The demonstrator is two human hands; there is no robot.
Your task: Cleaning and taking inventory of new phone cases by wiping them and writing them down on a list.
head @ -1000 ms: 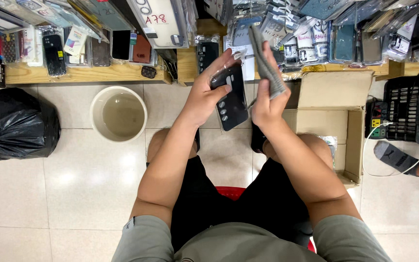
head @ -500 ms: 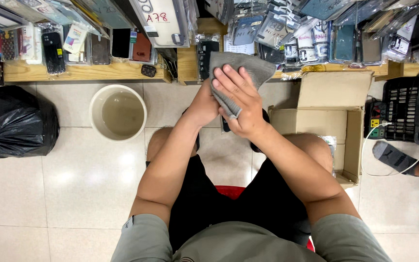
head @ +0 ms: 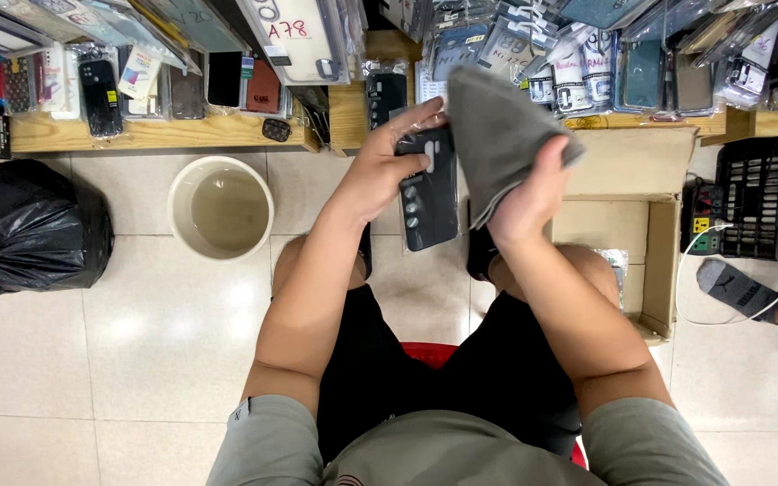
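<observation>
Floor: tiled, black bin bag [head: 29, 229] at the left edge, cream bucket [head: 220, 207] beside it, open cardboard box [head: 632, 225] on the right.
Cloth: grey rag [head: 497, 135], soft and floppy, bunched tight in the right hand [head: 533, 193].
Phone case: black, in a clear sleeve [head: 429, 193]; looks light, stiff, probably slippery, so best held by the edges.
Grip: left hand [head: 384, 171] clamps its top edge.

- grey short-sleeved shirt [head: 443, 454], small mark at left sleeve hem
- black shorts [head: 380, 378]
- bare forearms, left hand [head: 387, 166], right hand [head: 533, 193]
- no watch or rings seen
</observation>
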